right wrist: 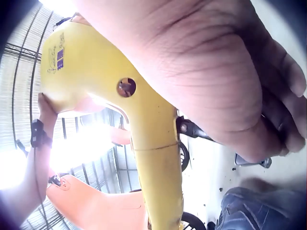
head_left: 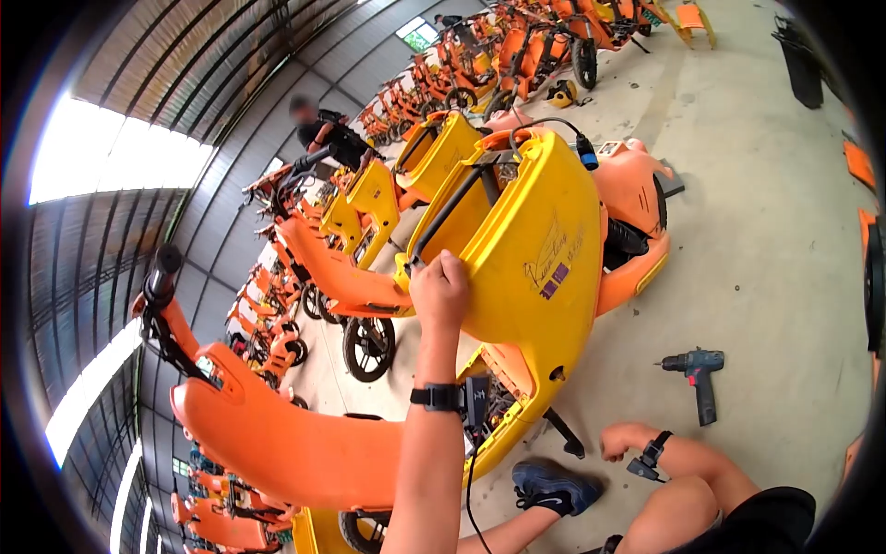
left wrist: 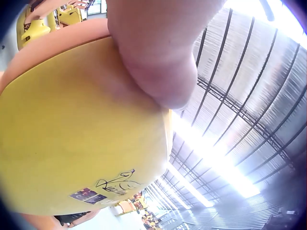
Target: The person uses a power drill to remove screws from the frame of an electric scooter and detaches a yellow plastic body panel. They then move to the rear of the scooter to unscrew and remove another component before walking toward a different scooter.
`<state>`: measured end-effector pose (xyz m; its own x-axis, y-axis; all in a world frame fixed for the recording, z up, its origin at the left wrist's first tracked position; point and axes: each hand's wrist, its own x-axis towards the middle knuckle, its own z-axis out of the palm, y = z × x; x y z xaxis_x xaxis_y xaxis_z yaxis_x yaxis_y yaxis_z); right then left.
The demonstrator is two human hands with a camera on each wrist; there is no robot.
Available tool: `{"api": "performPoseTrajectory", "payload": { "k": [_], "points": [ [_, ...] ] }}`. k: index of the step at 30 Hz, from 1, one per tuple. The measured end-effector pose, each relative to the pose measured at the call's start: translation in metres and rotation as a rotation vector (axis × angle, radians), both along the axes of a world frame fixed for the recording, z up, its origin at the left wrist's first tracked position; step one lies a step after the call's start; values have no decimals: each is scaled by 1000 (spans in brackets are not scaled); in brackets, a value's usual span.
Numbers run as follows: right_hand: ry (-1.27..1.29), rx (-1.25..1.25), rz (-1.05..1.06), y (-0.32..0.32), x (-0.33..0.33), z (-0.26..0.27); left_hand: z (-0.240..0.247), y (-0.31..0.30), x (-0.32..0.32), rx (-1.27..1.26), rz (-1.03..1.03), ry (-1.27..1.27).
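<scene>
A scooter's yellow body is seen at the centre of the head view, tilted above the concrete floor. Its side is smooth and marked with dark script and purple stickers; lower down, it is pierced by a round hole. Its open top is crossed by a black bar, and a cable with a blue connector is seen at the rim. The rim is gripped by the left hand, its fingers curled over the edge, and part of the panel is hidden by that hand in the left wrist view. The right hand is held low near the kickstand, its fingers bent; whether anything is held in its grip cannot be told. Nearby, a shoe is planted and a cordless drill is laid on the floor. The near left is filled by an orange scooter.
</scene>
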<state>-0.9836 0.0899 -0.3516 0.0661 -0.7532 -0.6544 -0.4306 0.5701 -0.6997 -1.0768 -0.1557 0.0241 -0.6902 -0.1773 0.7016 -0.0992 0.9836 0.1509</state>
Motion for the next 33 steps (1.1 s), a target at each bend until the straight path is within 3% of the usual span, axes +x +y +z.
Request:
{"api": "performPoseTrajectory", "payload": {
  "k": [8, 10, 11, 16, 17, 18, 20, 23, 27, 30, 33],
  "points": [
    [-96, -49, 386, -46, 74, 13, 9, 20, 14, -17, -129, 8],
    [-349, -154, 416, -52, 111, 4, 8, 23, 12, -85, -144, 92],
    [-350, -150, 422, -52, 124, 6, 9, 26, 13, -103, -149, 96],
    [-400, -51, 769, -49, 155, 20, 15, 40, 23, -117, -228, 95],
    [-411, -54, 763, -38, 147, 42, 14, 39, 23, -148, -243, 103],
    [-536, -308, 640, -19, 128, 71, 13, 41, 25, -138, -245, 96],
    [-651, -543, 496, -15, 132, 72, 12, 46, 28, -157, -285, 113],
    [-394, -265, 890, -56, 187, 11, 11, 52, 33, -169, -269, 126],
    [-378, -309, 791, -44, 178, 33, 16, 56, 35, -168, -226, 92],
    [-361, -210, 555, -40, 183, 23, 16, 62, 33, -191, -236, 92],
    [-415, -254, 553, -45, 187, 19, 7, 60, 32, -164, -236, 105]
  ]
}}
